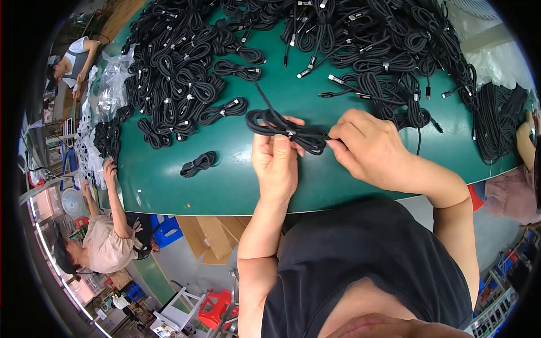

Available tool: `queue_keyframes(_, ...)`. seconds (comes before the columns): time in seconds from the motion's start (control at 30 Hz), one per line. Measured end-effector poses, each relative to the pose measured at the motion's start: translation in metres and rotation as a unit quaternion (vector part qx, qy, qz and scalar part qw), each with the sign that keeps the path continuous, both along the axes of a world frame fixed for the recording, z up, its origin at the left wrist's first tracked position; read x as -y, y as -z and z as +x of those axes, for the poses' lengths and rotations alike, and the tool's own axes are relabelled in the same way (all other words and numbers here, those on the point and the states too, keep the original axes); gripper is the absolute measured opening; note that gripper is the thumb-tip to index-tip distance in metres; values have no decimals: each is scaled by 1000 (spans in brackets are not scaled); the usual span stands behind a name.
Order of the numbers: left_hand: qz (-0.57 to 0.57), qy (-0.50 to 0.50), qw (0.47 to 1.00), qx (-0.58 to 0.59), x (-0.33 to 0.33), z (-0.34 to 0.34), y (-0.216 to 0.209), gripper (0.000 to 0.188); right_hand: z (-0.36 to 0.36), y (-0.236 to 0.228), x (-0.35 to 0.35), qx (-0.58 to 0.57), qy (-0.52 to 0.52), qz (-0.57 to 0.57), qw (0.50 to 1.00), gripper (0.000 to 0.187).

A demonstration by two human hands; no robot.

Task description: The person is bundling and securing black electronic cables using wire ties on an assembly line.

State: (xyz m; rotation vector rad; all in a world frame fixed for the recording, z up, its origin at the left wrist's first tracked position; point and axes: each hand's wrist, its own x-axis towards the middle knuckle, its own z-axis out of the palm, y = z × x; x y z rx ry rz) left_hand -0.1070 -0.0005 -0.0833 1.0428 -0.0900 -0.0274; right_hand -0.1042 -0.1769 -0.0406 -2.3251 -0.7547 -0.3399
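Observation:
A black cable (310, 137), coiled into a flat bundle with a tie round its middle, is held above the table near its front edge. My left hand (277, 158) is closed round the middle of the bundle, with the thumb beside the tie. At the bundle's right end, my right hand (369, 147) pinches with thumb and fingertips against the loops; what exactly lies between the fingertips is too small to make out. One strand runs from the bundle up to another coiled cable (239, 70) lying on the table.
Heaps of coiled black cables (174, 73) cover the far side of the green table (236, 186). One small bundle (198, 164) lies apart on the left. Longer cables (496, 121) hang together at the right. Clear plastic bags (115, 79) lie at the left edge, where a person (104, 242) works.

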Motion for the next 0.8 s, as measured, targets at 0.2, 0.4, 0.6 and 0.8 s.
queue_keyframes(0.2, 20, 42, 999, 0, 14, -6, 1, 35, -4, -2, -4, -60, -23, 48, 997, 19)
queue_keyframes(0.4, -98, 146, 974, -140, 5, -8, -10, 42, 17, -17, 6, 94, -6, 60, 994, 27)
queue_keyframes(0.6, -139, 171, 962, -162, 3, -9, -11, 40, 24, -1, 12, 66, -53, 51, 995, 25)
queue_keyframes(0.8, 43, 165, 964, -205, -1, -11, -19, 32, 26, -6, 21, 162, -107, -58, 979, 25)
